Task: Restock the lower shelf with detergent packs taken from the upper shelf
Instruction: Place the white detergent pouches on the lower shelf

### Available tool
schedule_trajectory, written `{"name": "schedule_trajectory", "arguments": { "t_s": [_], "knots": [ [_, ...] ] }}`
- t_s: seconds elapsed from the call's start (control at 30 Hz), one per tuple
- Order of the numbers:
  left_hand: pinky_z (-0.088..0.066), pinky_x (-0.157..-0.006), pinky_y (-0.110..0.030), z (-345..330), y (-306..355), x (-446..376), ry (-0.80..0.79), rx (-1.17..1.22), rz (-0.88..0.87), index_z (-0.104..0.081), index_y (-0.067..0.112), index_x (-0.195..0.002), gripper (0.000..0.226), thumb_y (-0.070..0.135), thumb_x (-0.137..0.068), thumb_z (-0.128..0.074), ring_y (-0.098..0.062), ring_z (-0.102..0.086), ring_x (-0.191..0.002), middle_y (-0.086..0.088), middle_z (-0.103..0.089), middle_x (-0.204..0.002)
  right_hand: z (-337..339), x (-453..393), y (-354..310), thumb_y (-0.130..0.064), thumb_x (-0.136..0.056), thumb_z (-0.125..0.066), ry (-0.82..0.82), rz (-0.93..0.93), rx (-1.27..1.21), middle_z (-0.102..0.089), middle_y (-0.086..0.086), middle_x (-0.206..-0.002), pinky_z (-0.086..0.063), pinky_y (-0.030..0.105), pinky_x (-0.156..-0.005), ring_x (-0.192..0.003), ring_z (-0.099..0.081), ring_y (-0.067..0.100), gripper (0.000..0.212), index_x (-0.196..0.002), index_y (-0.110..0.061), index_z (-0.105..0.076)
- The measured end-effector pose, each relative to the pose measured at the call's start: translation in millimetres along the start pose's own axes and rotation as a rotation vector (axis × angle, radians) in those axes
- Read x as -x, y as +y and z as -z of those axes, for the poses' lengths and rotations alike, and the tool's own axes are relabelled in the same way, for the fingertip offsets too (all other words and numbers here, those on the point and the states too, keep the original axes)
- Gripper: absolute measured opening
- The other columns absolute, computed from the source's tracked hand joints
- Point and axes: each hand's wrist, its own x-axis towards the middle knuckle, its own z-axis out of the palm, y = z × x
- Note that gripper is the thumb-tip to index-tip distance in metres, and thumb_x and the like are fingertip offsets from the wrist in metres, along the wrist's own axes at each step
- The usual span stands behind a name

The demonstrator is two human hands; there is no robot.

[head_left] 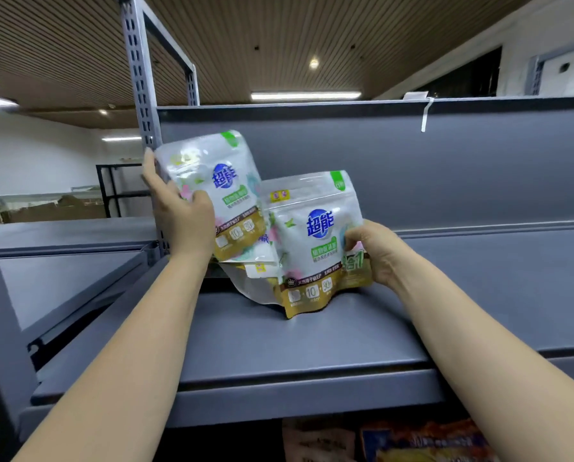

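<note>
Up on the upper shelf [312, 331], one detergent pouch [219, 191] is pinched by the left hand [179, 215] and another pouch [315, 241] by the right hand [375, 251], both probably light, soft and kinda slippery, so best gripped at the edges.

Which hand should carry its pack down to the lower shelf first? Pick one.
Left. The left hand already holds its detergent pack lifted off the upper shelf; the right hand's pack seems to touch it.
</note>
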Motion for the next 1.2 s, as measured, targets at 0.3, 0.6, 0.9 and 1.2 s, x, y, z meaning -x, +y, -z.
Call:
{"name": "schedule_trajectory", "arguments": {
  "t_s": [0.3, 0.6, 0.9, 1.2],
  "knots": [
    [-0.031, -0.055, -0.027, -8.4, -8.9, 10.6, -0.455, -0.155, 0.089, -0.058, 0.007, -0.074, 0.015, 0.013, -0.087, -0.052, -0.011, -0.037, -0.055, 0.008, -0.045, -0.057, 2.4, 22.0, -7.5, 0.010, -0.071, -0.044, 0.088, 0.088, 0.140, -0.072, 0.012, -0.078, -0.057, 0.032, -0.058, -0.068, -0.070, 0.027, 0.030, -0.083, -0.008, -0.066],
    [-0.043, -0.068, -0.035, 4.4, 16.2, 5.5, -0.355, -0.151, 0.168, -0.059, 0.022, -0.089, 0.019, 0.018, -0.092, -0.041, -0.022, -0.051, -0.074, 0.005, -0.059, -0.077, 4.7, 65.3, 8.8, -0.002, -0.073, -0.046, 0.263, 0.193, 0.064, -0.067, 0.010, -0.076, -0.057, 0.054, -0.074, -0.077, -0.065, 0.029, 0.018, -0.074, -0.011, -0.062],
    [-0.028, -0.054, -0.029, 67.7, 51.8, 30.9, 0.041, -0.138, 0.190, -0.040, 0.020, -0.062, 0.025, 0.017, -0.087, -0.044, -0.013, -0.040, -0.060, 0.000, -0.041, -0.061, -6.6, 117.6, 0.6, -0.002, -0.089, -0.041, 0.343, 0.334, -0.207, -0.066, 0.006, -0.072, -0.057, 0.058, -0.062, -0.074, -0.065, 0.029, 0.029, -0.072, -0.017, -0.060],
    [-0.036, -0.052, -0.025, 141.4, 84.3, 96.1, 0.285, 0.112, 0.236, -0.037, 0.021, -0.056, 0.027, 0.013, -0.078, -0.052, -0.011, -0.039, -0.054, 0.011, -0.044, -0.055, -11.3, 174.8, 24.1, -0.004, -0.090, -0.042, 0.220, 0.414, -0.183, -0.058, 0.003, -0.065, -0.051, 0.037, -0.056, -0.065, -0.054, 0.021, 0.028, -0.066, -0.015, -0.052]
  ]
}}
